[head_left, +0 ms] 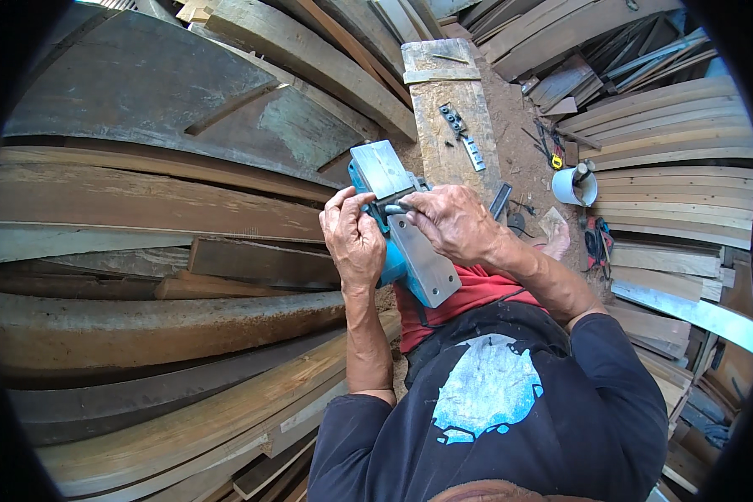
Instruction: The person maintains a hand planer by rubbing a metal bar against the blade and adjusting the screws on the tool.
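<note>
Planer: blue electric planer (403, 226) turned sole-up across the lap, exposing its blade drum.
Left hand: left hand (353, 237) clasps the body, steadying it.
Right hand: right hand (452, 222) pinches a dark tool (393, 207) at the drum.

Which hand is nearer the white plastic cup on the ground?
Right. The right hand sits on the blue planer, closer to the white plastic cup; the left hand grips the planer's far side.

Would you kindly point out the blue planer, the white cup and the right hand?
blue planer (418, 263), head view, on its metal sole plate.
white cup (571, 188), head view, on its side wall.
right hand (452, 222), head view, on its back.
</note>
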Available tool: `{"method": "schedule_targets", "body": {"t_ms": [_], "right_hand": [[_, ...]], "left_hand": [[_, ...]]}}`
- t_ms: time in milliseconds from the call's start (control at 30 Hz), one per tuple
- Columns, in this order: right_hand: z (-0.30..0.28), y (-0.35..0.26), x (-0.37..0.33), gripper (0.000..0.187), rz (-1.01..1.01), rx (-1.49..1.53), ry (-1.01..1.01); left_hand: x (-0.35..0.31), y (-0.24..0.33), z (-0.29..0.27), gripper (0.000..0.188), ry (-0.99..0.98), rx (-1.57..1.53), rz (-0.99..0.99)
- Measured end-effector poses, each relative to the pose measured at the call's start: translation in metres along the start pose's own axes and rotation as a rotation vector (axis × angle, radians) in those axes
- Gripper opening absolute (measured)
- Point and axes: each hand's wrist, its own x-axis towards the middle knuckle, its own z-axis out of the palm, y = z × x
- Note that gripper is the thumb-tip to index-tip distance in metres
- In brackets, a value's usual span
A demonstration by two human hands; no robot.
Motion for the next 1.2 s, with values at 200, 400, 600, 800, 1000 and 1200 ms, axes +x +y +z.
{"method": "schedule_targets", "body": {"t_ms": [200, 400, 600, 800, 1000, 1200], "right_hand": [[0.001, 0.001, 0.005, 0.023, 0.138, 0.171, -0.01], [-0.016, -0.009, -0.012, 0.029, -0.187, 0.061, 0.39], [0.012, 0.009, -0.029, 0.046, -0.005, 0.194, 0.139], [0.029, 0.011, -0.027, 0.054, -0.095, 0.056, 0.229], [0.028, 0.009, -0.027, 0.05, -0.081, -0.003, 0.166], [0.035, 0.014, -0.028, 0.063, -0.136, -0.104, 0.198]], "left_hand": [[-0.003, -0.004, 0.002, 0.034, 0.001, 0.012, 0.013], [-0.002, -0.003, -0.001, 0.031, -0.008, -0.096, 0.001], [-0.001, -0.006, 0.002, 0.03, -0.021, -0.107, 0.018], [-0.001, -0.003, 0.001, 0.028, -0.017, -0.072, 0.012], [-0.001, -0.003, 0.0, 0.028, -0.021, -0.055, 0.003], [0.001, -0.005, 0.0, 0.028, -0.03, -0.061, -0.003]]}}
